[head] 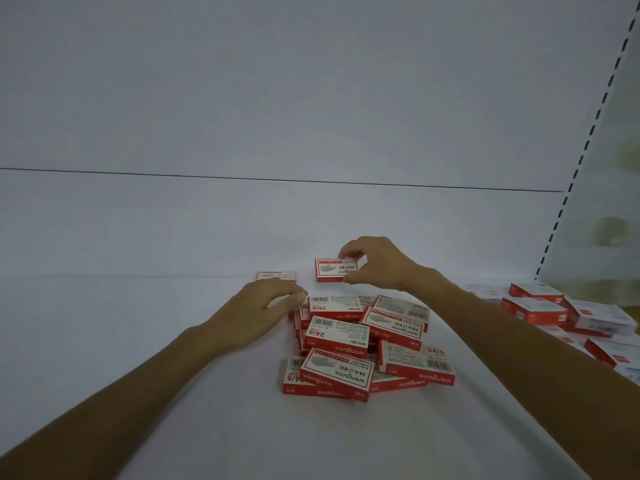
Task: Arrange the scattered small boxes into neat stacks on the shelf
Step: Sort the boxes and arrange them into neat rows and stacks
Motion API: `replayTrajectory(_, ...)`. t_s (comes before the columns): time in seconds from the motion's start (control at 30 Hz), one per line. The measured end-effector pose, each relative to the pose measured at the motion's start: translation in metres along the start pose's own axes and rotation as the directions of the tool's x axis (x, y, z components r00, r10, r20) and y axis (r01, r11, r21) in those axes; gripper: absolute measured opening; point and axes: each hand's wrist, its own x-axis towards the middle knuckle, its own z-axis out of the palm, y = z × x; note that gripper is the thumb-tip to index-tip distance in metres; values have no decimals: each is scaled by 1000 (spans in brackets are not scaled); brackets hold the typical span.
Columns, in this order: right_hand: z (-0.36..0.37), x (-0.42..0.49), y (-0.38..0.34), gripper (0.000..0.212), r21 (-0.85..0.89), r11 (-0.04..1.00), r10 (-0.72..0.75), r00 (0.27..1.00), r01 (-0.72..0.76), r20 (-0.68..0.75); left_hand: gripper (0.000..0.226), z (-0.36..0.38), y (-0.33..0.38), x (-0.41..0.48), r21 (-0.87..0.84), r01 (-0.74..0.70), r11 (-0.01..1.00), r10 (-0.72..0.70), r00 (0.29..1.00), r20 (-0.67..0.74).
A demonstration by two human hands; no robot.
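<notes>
Well, I think this job has only just begun. My right hand (pixel 377 263) pinches one box (pixel 330 270) between thumb and fingertips. It is at 12 o'clock from the pile (pixel 360 344), toward the back of the shelf (pixel 138 341). I can't tell if the box sits on the shelf or hangs just over it.

A flat box (pixel 276 275) lies alone at 11 o'clock from the pile, near the one I hold but not touching it. These two look like the start of the neat part. I see no stack yet, as no box there sits on top of another.

My left hand (pixel 258 311) is at 10 o'clock from the pile. Its fingers are loose and a bit bent, and they hold nothing. The tips are right at the pile's edge, but I can't tell if they touch it.

Most of the work is left. The pile is a messy heap of red and white boxes. They lean on each other and point every which way, some face up and some face down. More side boxes (pixel 568 313) lie jumbled at 3 o'clock, well apart from the pile.

The shelf is bare and white at 9 o'clock, so there is room to build. A post (pixel 595 123) with dark slots stands at 2 o'clock, and a plain wall (pixel 277 98) is at 12 o'clock. Nothing blocks my hands. The pile could slide if I pull a low box out, so I think the top ones should go first.
</notes>
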Motion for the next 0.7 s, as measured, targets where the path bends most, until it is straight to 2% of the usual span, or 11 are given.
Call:
replayTrajectory(0.07, 9, 7, -1, 40, -52, 998, 27, 995, -22, 98, 31, -2, -8, -5, -1, 14, 1000, -14, 997, -71)
replayTrajectory(0.13, 20, 16, -2, 41, -62, 997, 56, 989, -48, 134, 28, -3, -14, -6, 28, 49, 998, -46, 994, -96)
replayTrajectory(0.23, 35, 28, 0, 42, -66, 995, 84, 987, -76, 140, 28, -3, -19, -6, 79, 94, 992, -87, 993, -82)
replayTrajectory(0.4, 42, 40, 3, 34, -105, 992, 91, 981, -73, 174, 33, 0, -21, -2, 137, 73, 988, -63, 995, -74)
replayTrajectory(0.7, 46, 53, 1, 19, -88, 994, 82, 986, -70, 142, 49, 8, -22, 5, 149, 77, 986, -71, 996, -45)
